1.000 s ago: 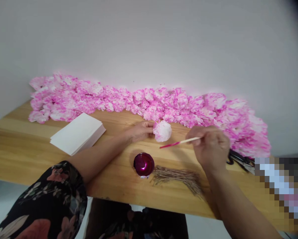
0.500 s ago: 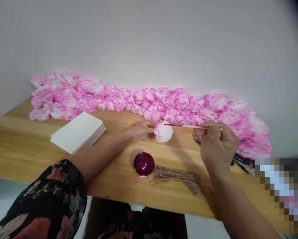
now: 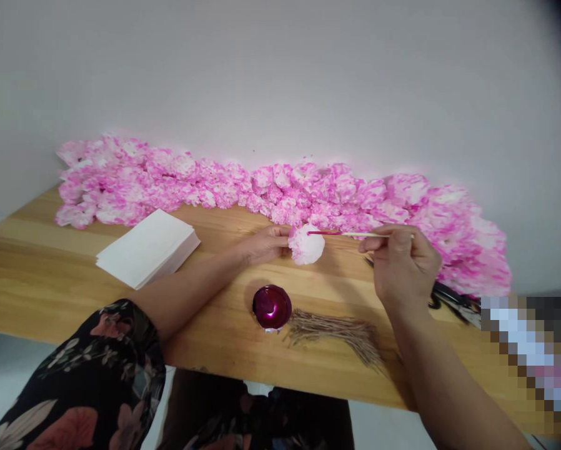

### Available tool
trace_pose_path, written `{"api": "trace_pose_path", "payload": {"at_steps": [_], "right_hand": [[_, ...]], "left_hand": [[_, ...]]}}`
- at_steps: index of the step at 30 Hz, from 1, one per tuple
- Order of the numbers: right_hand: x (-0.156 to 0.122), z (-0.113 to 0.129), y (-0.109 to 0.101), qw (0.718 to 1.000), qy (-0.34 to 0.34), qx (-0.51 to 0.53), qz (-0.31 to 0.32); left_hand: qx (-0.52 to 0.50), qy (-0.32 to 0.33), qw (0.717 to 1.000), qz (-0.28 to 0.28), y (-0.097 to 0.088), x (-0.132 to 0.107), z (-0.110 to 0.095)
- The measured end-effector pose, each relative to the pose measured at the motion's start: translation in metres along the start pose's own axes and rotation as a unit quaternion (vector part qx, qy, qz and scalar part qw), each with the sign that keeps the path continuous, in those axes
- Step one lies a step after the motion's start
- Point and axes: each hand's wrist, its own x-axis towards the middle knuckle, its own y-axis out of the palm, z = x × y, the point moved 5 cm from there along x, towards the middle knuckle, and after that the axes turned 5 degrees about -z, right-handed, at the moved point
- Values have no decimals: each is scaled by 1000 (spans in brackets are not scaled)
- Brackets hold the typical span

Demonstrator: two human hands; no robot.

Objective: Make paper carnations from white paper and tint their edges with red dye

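Note:
My left hand [image 3: 264, 242] pinches the left side of a pale pink-and-white paper flower [image 3: 306, 245] that rests on the wooden table [image 3: 50, 275]. My right hand [image 3: 402, 262] is closed on a thin brush [image 3: 350, 234] with a red-stained tip. The brush lies almost level and its tip touches the top of the flower. A small cup of dark magenta dye [image 3: 272, 307] stands in front of the flower, near the table's front edge.
A long heap of pink-dyed paper flowers [image 3: 215, 184] runs along the wall. A stack of white paper [image 3: 147, 249] lies to the left. A bundle of brown twine pieces [image 3: 341, 331] lies right of the cup. Black scissors [image 3: 449, 297] lie behind my right hand.
My right hand lifted the brush from low in front of the flower up to its top and turned it level. The left hand kept its grip.

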Motion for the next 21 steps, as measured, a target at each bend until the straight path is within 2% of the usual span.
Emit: {"api": "trace_pose_path", "payload": {"at_steps": [3, 11, 21], "right_hand": [[1, -1, 1, 998, 6, 55, -14], [-4, -8, 5, 1000, -3, -9, 22], [0, -11, 2, 1000, 13, -3, 5]], "left_hand": [[-3, -4, 1000, -7, -1, 0, 0], [-4, 13, 1000, 9, -4, 1, 1], [-41, -7, 999, 0, -1, -2, -4]]}}
